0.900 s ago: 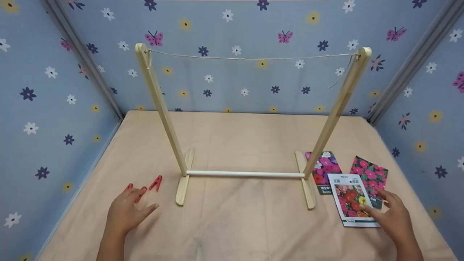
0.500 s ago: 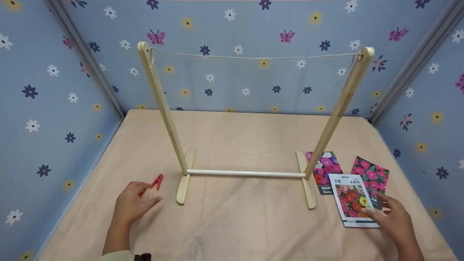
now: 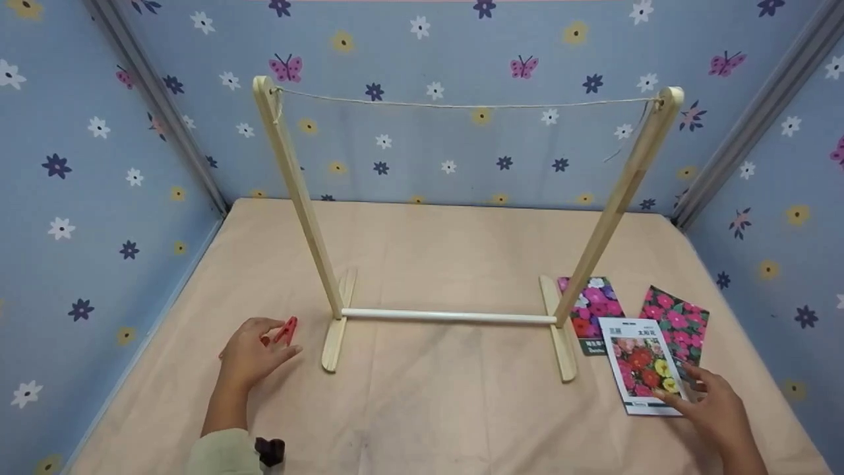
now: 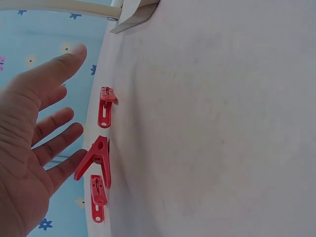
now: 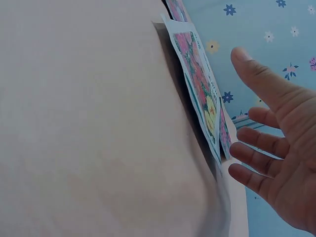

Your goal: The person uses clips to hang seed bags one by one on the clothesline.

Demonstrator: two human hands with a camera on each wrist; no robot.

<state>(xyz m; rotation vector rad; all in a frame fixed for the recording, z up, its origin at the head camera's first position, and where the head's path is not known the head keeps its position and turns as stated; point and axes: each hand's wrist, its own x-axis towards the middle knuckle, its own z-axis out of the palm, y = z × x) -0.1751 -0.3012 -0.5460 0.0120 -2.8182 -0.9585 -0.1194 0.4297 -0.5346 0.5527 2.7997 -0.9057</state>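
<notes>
My left hand (image 3: 252, 358) hovers at the left of the table, fingers spread and holding nothing. Beside its fingertips lies a red clothespin (image 3: 288, 329); in the left wrist view it is one of three, a near clothespin (image 4: 98, 197), a middle clothespin (image 4: 100, 154) standing on its legs and a far clothespin (image 4: 105, 109). On the right, my right hand (image 3: 717, 410) is spread over the edge of a white seed packet (image 3: 643, 366), gripping nothing. Under and behind that packet (image 5: 195, 81) are a pink-flowered packet (image 3: 676, 320) and a purple-flowered packet (image 3: 599, 305).
A wooden stand with a left post (image 3: 297, 198), a right post (image 3: 620, 198) and a white crossbar (image 3: 448, 316) stands mid-table. A thin string (image 3: 461, 106) runs between the post tops. Flowered walls (image 3: 448, 148) enclose the peach tablecloth (image 3: 428, 257).
My left hand has shifted right and slightly up, closer to the rightmost clothespin, and its sleeve has come into view. My right hand has barely moved; the packets lie where they were.
</notes>
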